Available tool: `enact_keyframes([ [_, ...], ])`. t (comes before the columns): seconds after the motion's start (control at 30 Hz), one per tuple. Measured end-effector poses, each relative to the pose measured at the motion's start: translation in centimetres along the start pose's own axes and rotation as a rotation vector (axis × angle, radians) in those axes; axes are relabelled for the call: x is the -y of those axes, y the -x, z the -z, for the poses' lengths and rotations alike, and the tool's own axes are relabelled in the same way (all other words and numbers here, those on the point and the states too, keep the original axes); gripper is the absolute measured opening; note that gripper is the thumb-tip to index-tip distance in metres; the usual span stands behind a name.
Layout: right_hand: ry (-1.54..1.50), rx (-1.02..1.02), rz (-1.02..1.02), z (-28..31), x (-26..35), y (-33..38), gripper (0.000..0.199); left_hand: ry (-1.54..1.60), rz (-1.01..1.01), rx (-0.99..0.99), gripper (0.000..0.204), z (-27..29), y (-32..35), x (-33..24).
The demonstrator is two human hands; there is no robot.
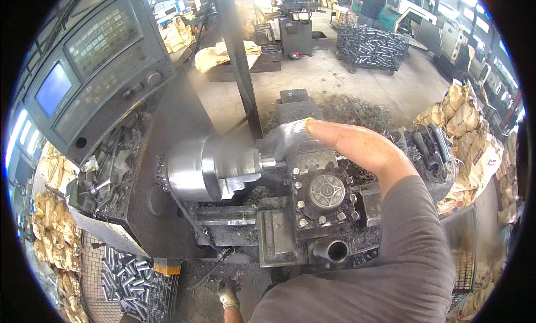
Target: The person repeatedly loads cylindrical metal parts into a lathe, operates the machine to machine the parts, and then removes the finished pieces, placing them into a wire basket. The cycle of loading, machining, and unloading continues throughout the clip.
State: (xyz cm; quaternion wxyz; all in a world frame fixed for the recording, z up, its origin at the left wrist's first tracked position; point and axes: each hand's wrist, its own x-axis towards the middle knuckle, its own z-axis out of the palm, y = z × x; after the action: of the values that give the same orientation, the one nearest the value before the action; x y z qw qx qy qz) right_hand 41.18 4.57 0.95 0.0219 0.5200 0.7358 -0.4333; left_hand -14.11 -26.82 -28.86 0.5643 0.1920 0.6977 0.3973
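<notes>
The right hand (340,144) is closed on a small metal piece (269,163) at the shiny round chuck (209,169), mid-frame. Push it in straight. The left hand (228,296), bottom, looks loosely curled.

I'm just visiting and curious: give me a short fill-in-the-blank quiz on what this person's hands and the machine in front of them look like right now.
1. The right hand reaches toward the shiny round steel chuck, its fingertips covered in ____ fabric.
2. The small blue screen sits on the grey control panel at the picture's upper ____.
3. The wire basket at lower left holds short metal ____.
4. The left hand hangs low at the ____ edge of the picture.

Missing words: white; left; cylinders; bottom
</notes>
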Motion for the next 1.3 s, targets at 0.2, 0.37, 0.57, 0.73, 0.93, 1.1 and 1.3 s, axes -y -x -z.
enact_keyframes([
  [0.2, 0.591, -0.361, -0.06, -5.8, 5.2, -0.8, 0.048, 0.012, -0.004, -0.01, 0.02, 0.3, 1.5, 0.9],
  [0.37, 0.21, 0.062, -0.193, -1.1, 4.7, 0.0, 0.062, -0.36, -0.483, 0.013, 0.017, -0.7, 4.2, -3.8],
  [0.57, 0.483, -0.115, -0.052, -2.9, 1.0, 2.8, 0.049, -0.594, -1.567, -0.08, 0.029, -16.4, 7.6, -30.1],
  [0.73, 0.166, -0.613, -0.133, -3.6, -2.1, 14.1, 0.076, -0.723, -1.804, -0.028, 0.027, -24.5, 2.1, -41.5],
  [0.93, 0.072, -1.378, -0.042, -5.7, 3.3, 22.0, 0.077, -0.828, -2.031, -0.143, 0.051, -23.4, 3.9, -38.9],
  [1.1, -0.09, -1.218, 0.06, -11.3, 16.9, 24.2, 0.076, -0.565, -1.458, 0.482, 0.052, -19.9, 8.3, -37.5],
  [1.3, -0.838, -0.746, 0.007, -26.8, 24.2, 20.4, 0.066, -0.048, -0.338, 1.352, 0.062, -19.3, 21.6, -35.8],
])
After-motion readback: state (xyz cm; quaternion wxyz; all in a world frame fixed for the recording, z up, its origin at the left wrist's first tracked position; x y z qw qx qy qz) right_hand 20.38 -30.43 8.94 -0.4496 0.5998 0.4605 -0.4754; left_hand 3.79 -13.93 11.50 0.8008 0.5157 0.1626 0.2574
